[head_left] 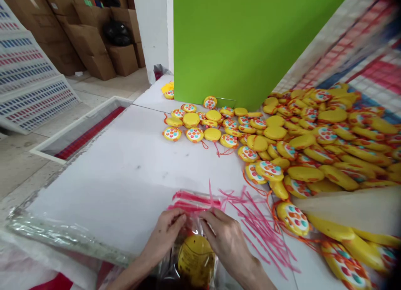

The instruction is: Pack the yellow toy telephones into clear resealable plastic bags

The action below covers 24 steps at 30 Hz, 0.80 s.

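Observation:
A clear plastic bag (pixel 175 273) hangs at the table's near edge with a yellow rounded toy (pixel 196 258) inside, its plain side facing me. My left hand (pixel 166 231) pinches the bag's top at its left side. On the right side of that top, my right hand (pixel 227 240) has its fingers closed on the same plastic. Just beyond my fingers lie flat bags with pink-red top bands (pixel 196 200). Loose pink strips (pixel 260 223) are scattered to the right of my right hand. My fingers partly cover the bag's mouth.
A large heap of yellow toys (pixel 313 152) with coloured dots and orange cords covers the table's right side. Behind it stands a green panel (pixel 250 39). A white crate (pixel 84 127) with red contents sits on the floor at left, near stacked baskets (pixel 31 77) and cardboard boxes (pixel 94 43).

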### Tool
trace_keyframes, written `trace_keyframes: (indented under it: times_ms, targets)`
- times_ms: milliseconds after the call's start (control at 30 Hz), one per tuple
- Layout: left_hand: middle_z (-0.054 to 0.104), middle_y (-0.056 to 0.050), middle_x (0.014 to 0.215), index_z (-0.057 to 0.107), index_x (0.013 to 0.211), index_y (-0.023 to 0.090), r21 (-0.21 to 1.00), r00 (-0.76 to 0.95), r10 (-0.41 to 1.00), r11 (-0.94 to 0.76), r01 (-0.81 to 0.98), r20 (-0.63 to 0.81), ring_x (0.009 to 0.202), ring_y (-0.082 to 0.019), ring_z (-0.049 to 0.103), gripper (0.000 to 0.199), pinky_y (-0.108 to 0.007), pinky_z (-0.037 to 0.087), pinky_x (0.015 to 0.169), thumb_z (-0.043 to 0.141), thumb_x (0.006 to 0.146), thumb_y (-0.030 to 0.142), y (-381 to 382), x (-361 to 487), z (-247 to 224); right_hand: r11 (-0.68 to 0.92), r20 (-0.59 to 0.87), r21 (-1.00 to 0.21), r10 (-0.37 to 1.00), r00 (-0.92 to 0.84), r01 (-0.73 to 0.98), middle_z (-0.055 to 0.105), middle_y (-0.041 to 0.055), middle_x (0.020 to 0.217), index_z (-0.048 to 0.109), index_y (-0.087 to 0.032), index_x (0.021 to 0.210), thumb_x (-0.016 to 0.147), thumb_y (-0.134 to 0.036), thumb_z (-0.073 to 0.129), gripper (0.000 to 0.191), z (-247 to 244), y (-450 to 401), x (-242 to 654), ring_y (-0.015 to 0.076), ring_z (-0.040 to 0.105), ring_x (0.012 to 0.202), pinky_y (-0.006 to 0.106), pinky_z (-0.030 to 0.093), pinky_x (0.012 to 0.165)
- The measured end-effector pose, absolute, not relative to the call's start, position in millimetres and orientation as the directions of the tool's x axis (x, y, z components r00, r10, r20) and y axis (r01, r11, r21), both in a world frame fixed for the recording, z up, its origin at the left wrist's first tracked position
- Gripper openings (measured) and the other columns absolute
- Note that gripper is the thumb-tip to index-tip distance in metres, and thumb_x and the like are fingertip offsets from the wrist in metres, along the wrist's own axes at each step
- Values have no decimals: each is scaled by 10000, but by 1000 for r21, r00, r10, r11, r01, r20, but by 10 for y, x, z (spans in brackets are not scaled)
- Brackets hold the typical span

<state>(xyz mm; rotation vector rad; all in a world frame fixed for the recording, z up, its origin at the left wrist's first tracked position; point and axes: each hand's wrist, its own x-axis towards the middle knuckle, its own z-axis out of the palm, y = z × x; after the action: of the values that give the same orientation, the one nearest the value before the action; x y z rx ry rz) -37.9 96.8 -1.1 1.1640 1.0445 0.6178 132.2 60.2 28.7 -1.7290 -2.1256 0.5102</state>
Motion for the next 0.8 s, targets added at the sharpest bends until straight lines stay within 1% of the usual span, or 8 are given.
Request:
trace_keyframes:
  times_ms: [67, 200, 333, 433, 567, 667, 733, 800]
  targets:
    - [649, -27, 772, 662, 837, 157, 944, 399, 857, 280, 172, -327, 762, -170, 573, 286, -260, 446, 719, 495, 832, 389, 948, -411, -30, 196, 60, -508, 979, -193, 839, 586, 3, 754, 593, -215, 848, 878, -158, 468, 141, 260, 622, 1247, 127, 569, 654, 217, 400, 613]
    - [642, -24, 785, 667, 928, 165, 944, 423, 844, 280, 176, -329, 802, -179, 563, 316, -264, 437, 744, 474, 843, 400, 913, -436, -19, 241, 81, -466, 970, -231, 851, 593, -1, 747, 585, -214, 850, 872, -144, 473, 135, 241, 639, 1139, 125, 570, 638, 216, 395, 587]
    - [639, -25, 780, 658, 877, 154, 954, 438, 849, 232, 192, -295, 790, -181, 552, 283, -259, 431, 719, 437, 844, 327, 898, -386, 61, 308, 118, -379, 952, -284, 873, 601, 12, 751, 578, -200, 861, 864, -125, 467, 133, 231, 625, 1111, 120, 561, 615, 214, 393, 571]
    - [616, -26, 698, 617, 759, 142, 952, 435, 865, 138, 272, -250, 672, -162, 522, 266, -238, 399, 619, 398, 845, 268, 885, -322, 113, 330, 136, -319, 944, -302, 888, 606, 22, 756, 566, -189, 848, 846, -99, 466, 134, 211, 628, 1088, 125, 556, 606, 222, 386, 557]
    - [578, -19, 634, 557, 698, 158, 920, 445, 876, -5, 392, -184, 578, -141, 483, 263, -229, 348, 554, 357, 852, 234, 846, -279, 120, 314, 137, -334, 949, -283, 889, 604, 12, 724, 554, -191, 788, 807, -74, 483, 138, 191, 657, 1049, 142, 571, 616, 235, 381, 551]
    - [577, -11, 640, 561, 769, 176, 910, 485, 858, -53, 410, -168, 565, -136, 497, 286, -223, 357, 560, 318, 888, 269, 819, -309, 120, 194, 142, -462, 979, -144, 866, 603, -4, 690, 539, -193, 753, 823, -130, 465, 119, 182, 655, 1180, 123, 571, 570, 217, 390, 546]
    - [594, -16, 652, 559, 786, 184, 916, 482, 857, -31, 400, -181, 574, -140, 523, 303, -220, 380, 577, 316, 901, 325, 812, -355, 113, 43, 117, -524, 993, 22, 851, 614, -9, 672, 544, -193, 769, 830, -178, 447, 115, 159, 615, 1443, 112, 575, 543, 205, 399, 540]
    - [621, -29, 678, 556, 770, 186, 925, 454, 868, 15, 380, -201, 614, -154, 559, 319, -223, 410, 612, 327, 899, 367, 817, -409, 86, -137, 89, -472, 975, 202, 871, 633, 1, 659, 564, -196, 800, 823, -238, 441, 132, 108, 518, 1850, 131, 593, 541, 218, 408, 535]
